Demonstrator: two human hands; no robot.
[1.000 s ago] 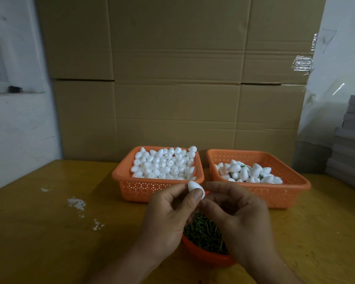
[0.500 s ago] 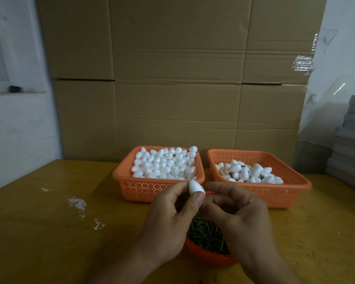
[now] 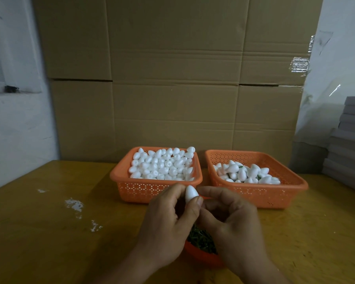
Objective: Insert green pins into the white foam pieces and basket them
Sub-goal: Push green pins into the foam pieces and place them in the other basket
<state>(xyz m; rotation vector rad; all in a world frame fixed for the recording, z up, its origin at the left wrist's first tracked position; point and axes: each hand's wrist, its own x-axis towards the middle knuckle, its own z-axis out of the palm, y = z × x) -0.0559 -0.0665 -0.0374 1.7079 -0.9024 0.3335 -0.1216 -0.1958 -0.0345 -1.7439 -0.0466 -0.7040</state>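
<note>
Left grip (image 3: 168,220) pinching foam piece (image 3: 191,194) upright, steadied for pinning — right grip (image 3: 232,220) curled beneath, pin unseen.

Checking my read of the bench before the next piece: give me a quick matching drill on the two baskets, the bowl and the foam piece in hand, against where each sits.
Things:
1. left basket
2. right basket
3. orange bowl
4. held foam piece

Places or states:
A. under the hands, holding green pins
B. pinched by the left hand, right hand against it
C. heaped full of plain white pieces
D. partly filled, green showing among the pieces

Pairs: 1-C, 2-D, 3-A, 4-B
</note>
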